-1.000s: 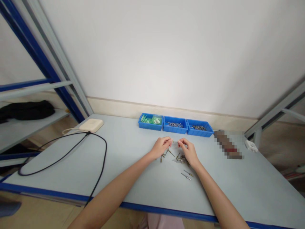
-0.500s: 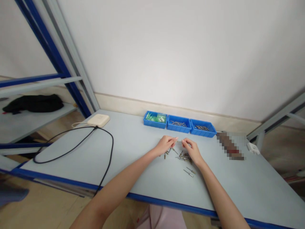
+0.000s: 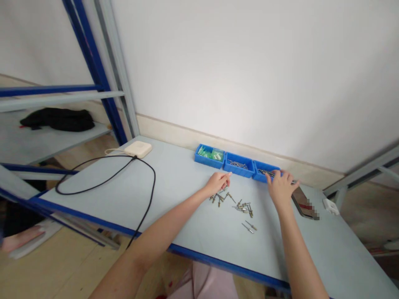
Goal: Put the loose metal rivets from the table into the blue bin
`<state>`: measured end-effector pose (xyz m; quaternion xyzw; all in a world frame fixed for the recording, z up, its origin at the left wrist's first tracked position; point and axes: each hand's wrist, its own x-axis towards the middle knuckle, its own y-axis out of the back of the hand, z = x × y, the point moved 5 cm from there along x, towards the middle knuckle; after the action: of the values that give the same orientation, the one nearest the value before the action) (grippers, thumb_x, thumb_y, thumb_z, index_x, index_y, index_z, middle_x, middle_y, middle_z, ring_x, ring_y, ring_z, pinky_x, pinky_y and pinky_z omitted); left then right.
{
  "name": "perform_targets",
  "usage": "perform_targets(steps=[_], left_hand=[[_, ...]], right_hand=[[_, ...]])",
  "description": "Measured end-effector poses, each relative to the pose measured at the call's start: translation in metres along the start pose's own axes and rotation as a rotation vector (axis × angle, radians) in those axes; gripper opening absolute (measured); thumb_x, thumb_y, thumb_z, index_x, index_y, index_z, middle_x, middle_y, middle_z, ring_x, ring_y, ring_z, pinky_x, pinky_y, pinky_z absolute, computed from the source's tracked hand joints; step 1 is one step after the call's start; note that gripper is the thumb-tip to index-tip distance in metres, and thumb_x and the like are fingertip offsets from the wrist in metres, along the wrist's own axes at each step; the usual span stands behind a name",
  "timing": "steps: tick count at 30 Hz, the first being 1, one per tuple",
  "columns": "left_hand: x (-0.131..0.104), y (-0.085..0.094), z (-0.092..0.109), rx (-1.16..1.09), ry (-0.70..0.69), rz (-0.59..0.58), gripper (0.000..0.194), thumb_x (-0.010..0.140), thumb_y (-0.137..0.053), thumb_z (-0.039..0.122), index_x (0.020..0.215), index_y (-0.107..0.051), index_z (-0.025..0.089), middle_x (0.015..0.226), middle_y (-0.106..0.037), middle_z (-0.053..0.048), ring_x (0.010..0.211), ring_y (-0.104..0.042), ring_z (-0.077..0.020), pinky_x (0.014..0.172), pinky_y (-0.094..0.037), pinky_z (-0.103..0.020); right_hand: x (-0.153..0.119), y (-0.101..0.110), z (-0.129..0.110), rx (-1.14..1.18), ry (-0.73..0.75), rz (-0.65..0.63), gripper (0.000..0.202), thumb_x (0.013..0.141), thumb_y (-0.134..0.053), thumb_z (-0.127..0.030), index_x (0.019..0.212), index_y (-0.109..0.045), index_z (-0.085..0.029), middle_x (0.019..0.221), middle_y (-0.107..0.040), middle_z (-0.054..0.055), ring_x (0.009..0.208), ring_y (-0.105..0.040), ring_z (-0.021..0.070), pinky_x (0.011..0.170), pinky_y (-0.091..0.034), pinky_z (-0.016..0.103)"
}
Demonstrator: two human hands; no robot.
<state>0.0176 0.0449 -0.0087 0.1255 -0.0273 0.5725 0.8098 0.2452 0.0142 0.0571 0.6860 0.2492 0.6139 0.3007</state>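
Three blue bins stand in a row at the back of the table. The left bin (image 3: 209, 161) holds green and white packets, the middle bin (image 3: 238, 171) thin metal pieces. My right hand (image 3: 281, 187), fingers spread, is over the right end of the right bin (image 3: 260, 178), which holds darker metal pieces. Closed above the rivets (image 3: 220, 198) on the table is my left hand (image 3: 218, 182); what its fingers hold, if anything, is too small to name. More rivets (image 3: 245, 207) are heaped to the right, and two lie separately (image 3: 248, 228) nearer the front.
A dark phone-like object (image 3: 304, 202) and a white adapter (image 3: 330, 206) lie at the right. At the left are a white box (image 3: 138, 149) and a looped black cable (image 3: 153, 189). Dark cloth (image 3: 59, 119) rests on a side shelf; a person's foot (image 3: 23, 241) shows lower left.
My right hand has moved right and back from beside my left hand to the right bin, and its fingers have spread. My left hand stays above the rivets. The view has shifted slightly.
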Motion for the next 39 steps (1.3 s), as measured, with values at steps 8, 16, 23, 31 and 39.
perform_targets(steps=[8, 16, 23, 31, 39], left_hand=[[-0.004, -0.002, 0.004, 0.082, -0.028, -0.027, 0.054, 0.087, -0.033, 0.054, 0.058, -0.055, 0.014, 0.041, -0.042, 0.003, 0.039, -0.039, -0.0079, 0.046, -0.030, -0.020], [-0.011, 0.001, 0.020, 0.394, -0.147, 0.004, 0.034, 0.089, -0.038, 0.041, 0.075, -0.057, 0.017, 0.058, -0.054, 0.001, 0.055, -0.051, -0.0118, 0.054, -0.032, -0.022], [-0.008, -0.002, 0.017, 0.382, -0.078, -0.132, 0.028, 0.087, -0.042, 0.036, 0.068, -0.051, 0.017, 0.054, -0.049, 0.003, 0.050, -0.045, -0.0090, 0.049, -0.029, -0.019], [-0.007, -0.009, 0.009, 0.121, 0.025, -0.207, 0.034, 0.085, -0.044, 0.043, 0.067, -0.052, 0.015, 0.053, -0.048, 0.003, 0.043, -0.040, -0.0053, 0.045, -0.029, -0.017], [-0.008, -0.008, 0.011, 0.039, 0.027, -0.162, 0.035, 0.083, -0.047, 0.046, 0.071, -0.052, 0.014, 0.055, -0.050, 0.003, 0.040, -0.038, -0.0043, 0.040, -0.027, -0.016]], right_hand=[[-0.088, -0.004, -0.092, 0.294, 0.332, -0.385, 0.022, 0.085, -0.052, -0.041, 0.080, -0.062, -0.022, 0.093, -0.060, 0.007, 0.090, -0.052, 0.0253, 0.088, -0.029, 0.049], [-0.064, -0.012, -0.106, 0.253, 0.376, -0.390, 0.017, 0.089, -0.049, -0.022, 0.078, -0.061, -0.019, 0.081, -0.065, 0.007, 0.086, -0.054, 0.0241, 0.094, -0.025, 0.048], [-0.055, -0.010, -0.092, 0.556, 0.262, -0.375, 0.027, 0.093, -0.039, -0.030, 0.082, -0.061, -0.020, 0.081, -0.067, 0.004, 0.079, -0.056, 0.0204, 0.078, -0.032, 0.035], [-0.051, -0.003, -0.077, 0.620, 0.206, -0.282, 0.028, 0.091, -0.043, -0.037, 0.081, -0.064, -0.021, 0.082, -0.069, 0.003, 0.080, -0.055, 0.0207, 0.075, -0.031, 0.033], [-0.050, -0.007, -0.069, 0.638, 0.167, -0.338, 0.030, 0.090, -0.045, -0.041, 0.082, -0.068, -0.023, 0.085, -0.071, 0.003, 0.077, -0.056, 0.0201, 0.079, -0.028, 0.036]])
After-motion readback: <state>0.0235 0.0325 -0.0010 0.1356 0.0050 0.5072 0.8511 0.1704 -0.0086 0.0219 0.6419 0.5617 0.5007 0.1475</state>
